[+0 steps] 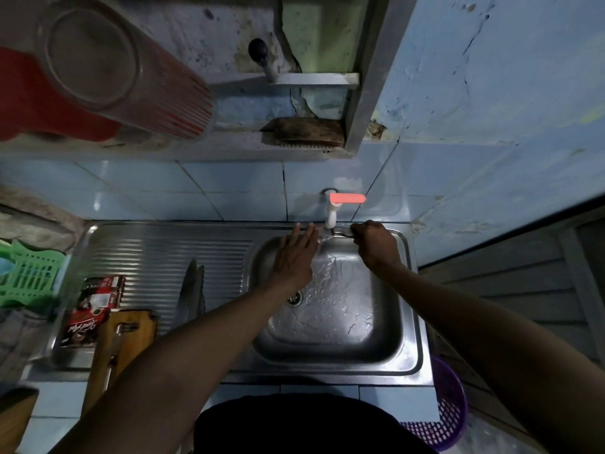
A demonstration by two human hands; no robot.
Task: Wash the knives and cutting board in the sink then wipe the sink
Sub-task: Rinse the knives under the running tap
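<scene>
Water runs from the white tap (331,215) with a red lever into the steel sink (413,322). My left hand (294,257) is held flat with straight fingers at the basin's back left, fingertips by the stream. My right hand (376,245) is curled round a thin metal utensil (342,234), whose tip sits under the tap; most of it is hidden in my fist. Two dark knives (193,290) lie on the ribbed drainboard. A wooden cutting board (106,355) lies at the drainboard's front left, with a metal piece on top.
A red and black packet (95,306) lies beside the board. A green plastic basket (27,273) stands at the far left, a purple basket (450,409) on the floor at the right. A brush (304,132) rests on the shelf above the tap.
</scene>
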